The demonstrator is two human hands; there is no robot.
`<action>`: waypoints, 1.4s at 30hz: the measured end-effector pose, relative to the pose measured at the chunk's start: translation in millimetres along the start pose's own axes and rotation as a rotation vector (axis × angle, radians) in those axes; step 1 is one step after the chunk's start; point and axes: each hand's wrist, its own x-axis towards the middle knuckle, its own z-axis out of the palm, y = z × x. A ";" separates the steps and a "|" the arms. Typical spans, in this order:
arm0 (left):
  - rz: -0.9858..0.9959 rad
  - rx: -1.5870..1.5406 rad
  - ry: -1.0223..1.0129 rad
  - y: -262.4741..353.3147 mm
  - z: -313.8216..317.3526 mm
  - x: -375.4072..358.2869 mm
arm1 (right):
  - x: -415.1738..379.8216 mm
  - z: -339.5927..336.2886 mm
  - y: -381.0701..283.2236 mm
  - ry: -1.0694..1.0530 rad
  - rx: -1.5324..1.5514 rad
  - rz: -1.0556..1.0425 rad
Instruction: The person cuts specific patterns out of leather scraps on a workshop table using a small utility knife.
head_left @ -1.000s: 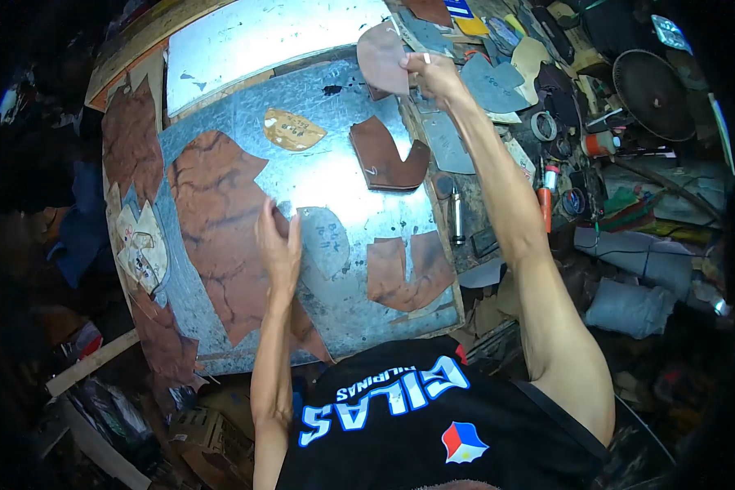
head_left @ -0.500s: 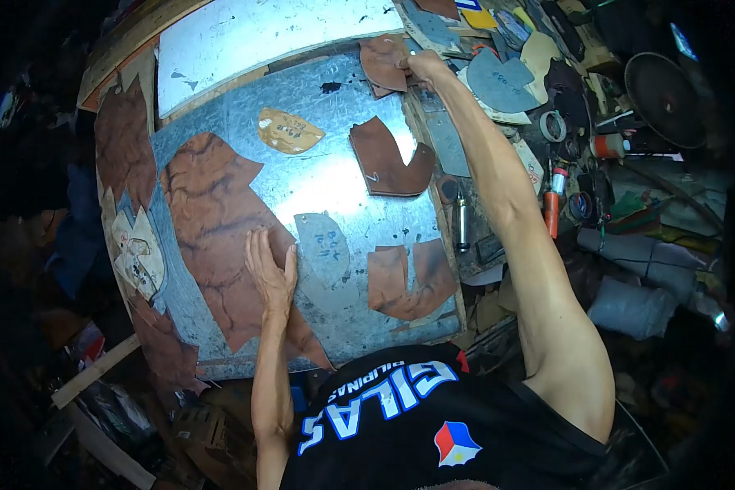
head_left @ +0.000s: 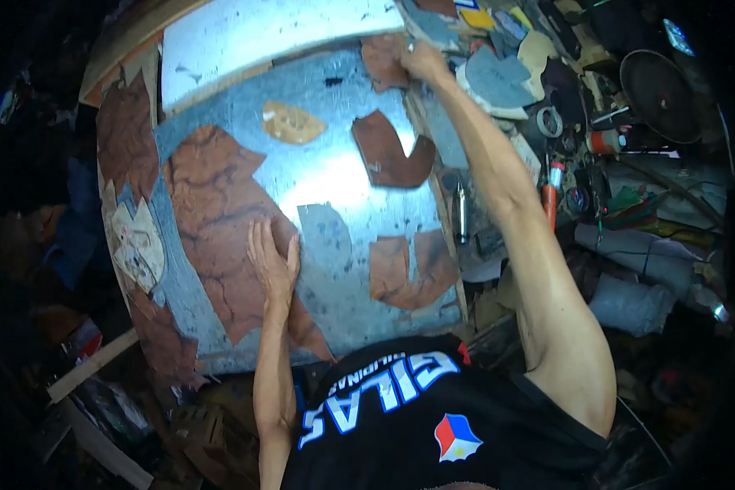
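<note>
My left hand [head_left: 272,260] lies flat, fingers stretched, on a large brown leather piece [head_left: 212,196] with dark creases. At the far right corner of the metal-topped table [head_left: 335,314], my right hand [head_left: 423,62] is closed at the edge of a small brown leather piece [head_left: 382,64]; blur hides the fingertips. Beside my left hand is a grey template [head_left: 325,233]. A tan template [head_left: 292,122] lies farther up. To the right sit a dark brown curved leather stack [head_left: 390,155] and a notched leather piece [head_left: 412,273].
A white board [head_left: 278,41] spans the table's far side. Leather scraps [head_left: 128,139] and a pale template [head_left: 139,245] line the left edge. On the right are a metal-barrelled tool [head_left: 462,214], an orange tube [head_left: 550,204], a tape roll [head_left: 550,122] and several templates.
My right hand has shifted slightly at the small leather piece's edge. My left hand stays on the large leather. The whole view has moved slightly and blurred.
</note>
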 end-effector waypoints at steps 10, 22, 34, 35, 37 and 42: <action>0.022 -0.060 0.053 -4.3 2.4 0.8 | -157.7 -95.2 10.4 0.111 0.011 -0.326; 0.147 -0.098 -0.201 17.7 -17.6 -19.8 | -344.8 -7.0 -75.3 -0.328 0.225 -0.183; 0.230 -0.009 -0.268 29.0 -16.0 -38.8 | -345.6 36.4 -95.3 -0.390 0.700 0.151; 0.243 -0.046 -0.244 23.7 -13.4 -41.4 | -346.6 25.0 -100.6 -0.562 0.682 0.149; 0.253 -0.072 -0.224 22.2 -12.9 -43.5 | -365.3 34.8 -103.2 -0.444 0.552 -0.002; 0.273 -0.021 -0.277 32.7 -19.9 -40.5 | -357.6 -11.4 -106.8 -0.381 0.555 -0.089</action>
